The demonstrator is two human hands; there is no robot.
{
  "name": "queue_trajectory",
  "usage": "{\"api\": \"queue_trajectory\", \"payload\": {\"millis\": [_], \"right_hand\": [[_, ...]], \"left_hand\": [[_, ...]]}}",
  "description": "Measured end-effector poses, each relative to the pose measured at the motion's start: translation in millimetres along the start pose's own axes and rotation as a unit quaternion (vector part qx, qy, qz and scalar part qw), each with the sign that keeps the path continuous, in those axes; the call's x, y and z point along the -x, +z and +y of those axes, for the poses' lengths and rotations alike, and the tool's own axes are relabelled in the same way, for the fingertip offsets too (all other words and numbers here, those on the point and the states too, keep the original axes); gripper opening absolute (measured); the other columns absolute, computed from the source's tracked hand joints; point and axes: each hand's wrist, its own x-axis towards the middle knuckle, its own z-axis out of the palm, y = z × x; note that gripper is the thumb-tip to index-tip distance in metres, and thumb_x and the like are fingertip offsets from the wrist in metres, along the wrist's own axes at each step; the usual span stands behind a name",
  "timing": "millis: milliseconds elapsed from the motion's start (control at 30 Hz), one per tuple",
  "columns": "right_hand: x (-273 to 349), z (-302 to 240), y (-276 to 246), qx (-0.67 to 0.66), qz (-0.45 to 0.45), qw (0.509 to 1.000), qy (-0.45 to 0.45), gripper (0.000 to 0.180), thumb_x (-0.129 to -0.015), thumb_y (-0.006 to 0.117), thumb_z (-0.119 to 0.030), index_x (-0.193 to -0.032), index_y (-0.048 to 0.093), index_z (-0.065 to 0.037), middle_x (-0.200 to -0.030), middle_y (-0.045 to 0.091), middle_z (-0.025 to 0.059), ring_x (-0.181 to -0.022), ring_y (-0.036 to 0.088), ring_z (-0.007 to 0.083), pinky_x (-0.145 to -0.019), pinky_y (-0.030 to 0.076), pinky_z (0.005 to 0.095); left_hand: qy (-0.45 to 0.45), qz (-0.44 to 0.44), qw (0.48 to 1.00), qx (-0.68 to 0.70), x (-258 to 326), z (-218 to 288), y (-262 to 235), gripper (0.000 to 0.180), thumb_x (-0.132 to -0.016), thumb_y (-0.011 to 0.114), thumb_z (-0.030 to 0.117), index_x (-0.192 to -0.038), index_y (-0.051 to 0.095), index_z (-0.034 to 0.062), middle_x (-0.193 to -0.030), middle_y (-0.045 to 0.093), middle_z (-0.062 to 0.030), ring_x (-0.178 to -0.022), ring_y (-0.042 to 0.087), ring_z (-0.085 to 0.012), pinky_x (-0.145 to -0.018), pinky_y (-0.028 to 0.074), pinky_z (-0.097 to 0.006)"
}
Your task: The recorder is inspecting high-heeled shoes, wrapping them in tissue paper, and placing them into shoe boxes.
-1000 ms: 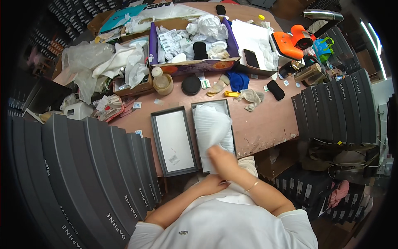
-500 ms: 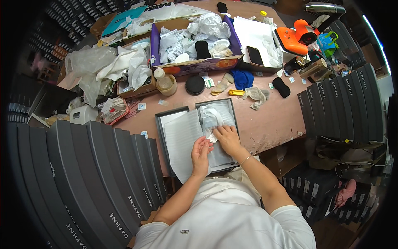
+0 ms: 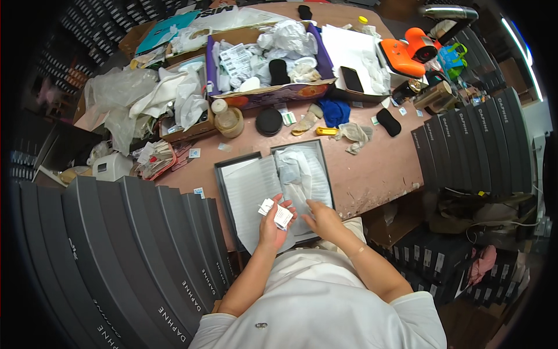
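Observation:
My left hand (image 3: pixel 272 231), palm up with curled fingers, holds small white paper tags (image 3: pixel 281 215) with print on them. To its right, my right hand (image 3: pixel 324 220) holds nothing, its thumb and fingers apart. Both hands are over the near part of an open grey shoebox (image 3: pixel 224 195) on the table. A white foam sheet (image 3: pixel 251 185) spreads over the left half of the box. White tissue wrapping (image 3: pixel 300 181) lies in the right half; whatever it covers is hidden.
Grey shoeboxes (image 3: pixel 157 250) stand in a row on the left, more (image 3: pixel 474 145) on the right. Behind sit a purple carton (image 3: pixel 261 100) of crumpled paper, a glue jar (image 3: pixel 228 121), a round black tin (image 3: pixel 269 121), a yellow cutter (image 3: pixel 326 131) and an orange device (image 3: pixel 404 55).
My left hand has drawn back toward me and turned palm up, the tags now lying across its fingers. My right hand has come off the tissue wrapping and moved nearer to me.

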Motion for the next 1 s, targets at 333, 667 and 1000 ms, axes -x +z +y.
{"api": "queue_trajectory", "payload": {"millis": [333, 667, 1000], "right_hand": [[7, -11, -67, -0.103, 0.040, 0.994, 0.021, 0.025, -0.076, 0.064, -0.018, -0.092, 0.059, 0.002, -0.082, 0.061, 0.0245, -0.074, 0.062, 0.0403, -0.065, 0.048, 0.0457], [-54, 58, -99, 0.070, 0.183, 0.974, -0.115, 0.046, -0.074, 0.072, -0.013, -0.115, 0.055, 0.000, -0.114, 0.056, 0.0202, -0.104, 0.053, 0.0388, -0.090, 0.043, 0.0446], [-44, 73, -31, -0.222, -0.029, 0.971, -0.081, 0.022, -0.087, 0.064, -0.021, -0.104, 0.065, -0.006, -0.128, 0.055, 0.0122, -0.123, 0.046, 0.0266, -0.099, 0.037, 0.0423]], "left_hand": [[0.017, -0.005, 1.000, -0.004, 9, 26, 1, 0.042, -0.095, 0.047, 0.025, -0.131, 0.043, 0.0042, -0.087, 0.063, -0.0092, -0.082, 0.061, -0.0218, -0.077, 0.051, -0.036], [0.058, -0.004, 0.981, -0.185, 0, -9, 35, 0.050, -0.094, 0.048, 0.010, -0.141, 0.030, 0.0054, -0.101, 0.061, -0.0139, -0.089, 0.063, -0.0231, -0.077, 0.054, -0.035], [0.058, 0.109, 0.956, -0.268, -6, -32, 28, 0.044, -0.094, 0.052, 0.015, -0.134, 0.038, 0.0048, -0.096, 0.059, -0.0080, -0.085, 0.060, -0.0159, -0.071, 0.053, -0.030]]}}
